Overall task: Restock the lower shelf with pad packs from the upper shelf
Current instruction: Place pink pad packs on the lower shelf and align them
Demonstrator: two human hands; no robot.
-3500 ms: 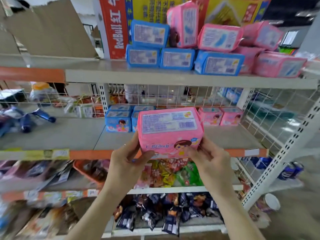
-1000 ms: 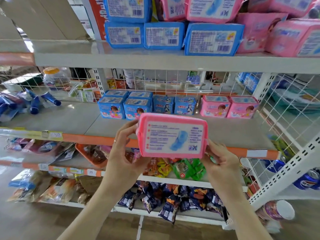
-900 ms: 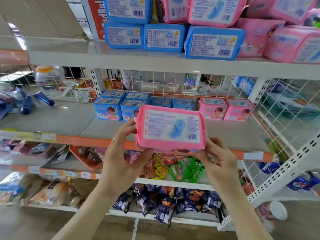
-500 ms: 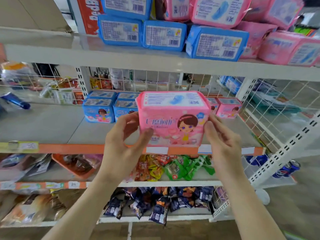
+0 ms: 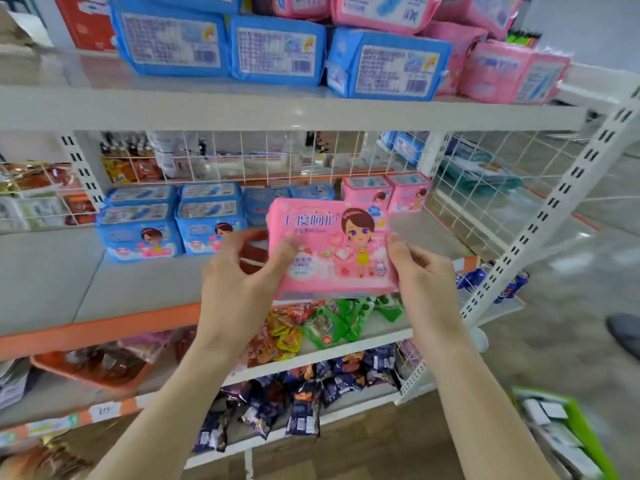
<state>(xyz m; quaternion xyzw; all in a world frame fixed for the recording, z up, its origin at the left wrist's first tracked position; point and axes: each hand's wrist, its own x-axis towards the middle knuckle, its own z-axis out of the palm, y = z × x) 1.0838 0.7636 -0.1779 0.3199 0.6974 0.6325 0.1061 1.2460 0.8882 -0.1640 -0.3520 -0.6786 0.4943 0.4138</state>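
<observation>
1. I see stacked packs (image 5: 277, 50) on the upper shelf (image 5: 242, 112), from its middle to its right end.
2. On the lower shelf (image 5: 69, 278), a back row of packs (image 5: 173, 220) runs to a pair (image 5: 388, 192) near the right back corner.
3. The held pack (image 5: 332, 251) sits upright between my left hand (image 5: 239, 278) and right hand (image 5: 422, 271), before that shelf's front edge.

Left hand (image 5: 239, 282): raised, back of hand to camera, thumb on the front of a pink pack (image 5: 332, 251), fingers curled behind its 9 o'clock edge.
Right hand (image 5: 427, 282): thumb pressed at the 3 o'clock edge, fingers behind.
Left forearm (image 5: 166, 393): bare, enters from 7 o'clock.
Right forearm (image 5: 485, 393): bare, enters from 5 o'clock.
</observation>
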